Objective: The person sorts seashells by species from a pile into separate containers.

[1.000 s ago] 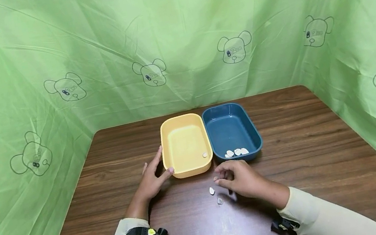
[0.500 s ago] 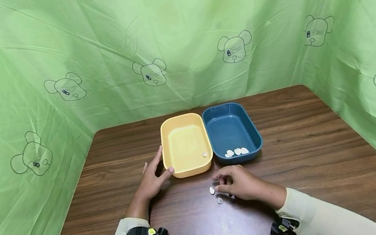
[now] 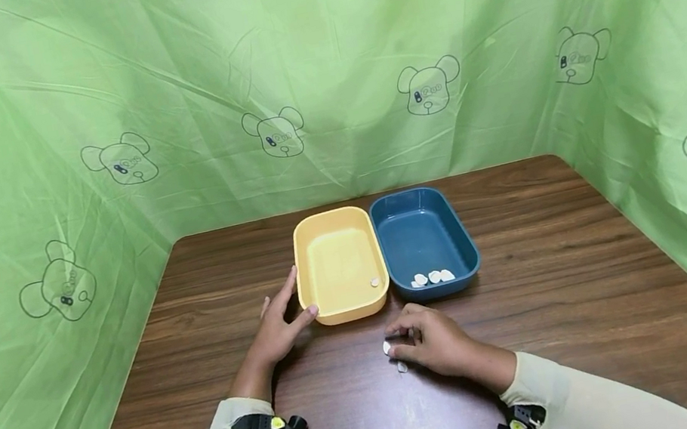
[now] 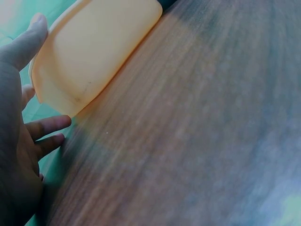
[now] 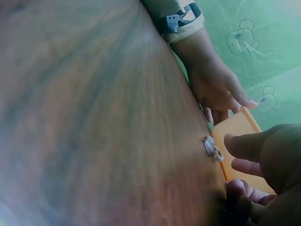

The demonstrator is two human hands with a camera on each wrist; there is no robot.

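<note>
My left hand [image 3: 276, 331] rests against the left side of a yellow tray [image 3: 349, 315], its thumb at the front corner and its fingers stretched along the outer wall. In the left wrist view, these fingers look straight. My right hand [image 3: 438, 340] is low over the table in front of the trays. Its thumb tip is at a small white shell [image 3: 386, 348]; in the right wrist view, thumb and fingers stand apart with a gap. Just nearer me lies a second, greyish shell [image 3: 402, 367]. Another small shell [image 3: 375, 282] lies inside the yellow tray.
A blue tray [image 3: 461, 236] stands directly right of the yellow one. Several white shells [image 3: 434, 277] sit along its near end. The brown wooden table [image 3: 567, 267] is bounded by a green curtain [image 3: 329, 56] behind and at both sides.
My right hand has moved down and left, from just in front of the blue tray to the white shell on the table. The left hand and both trays have stayed put.
</note>
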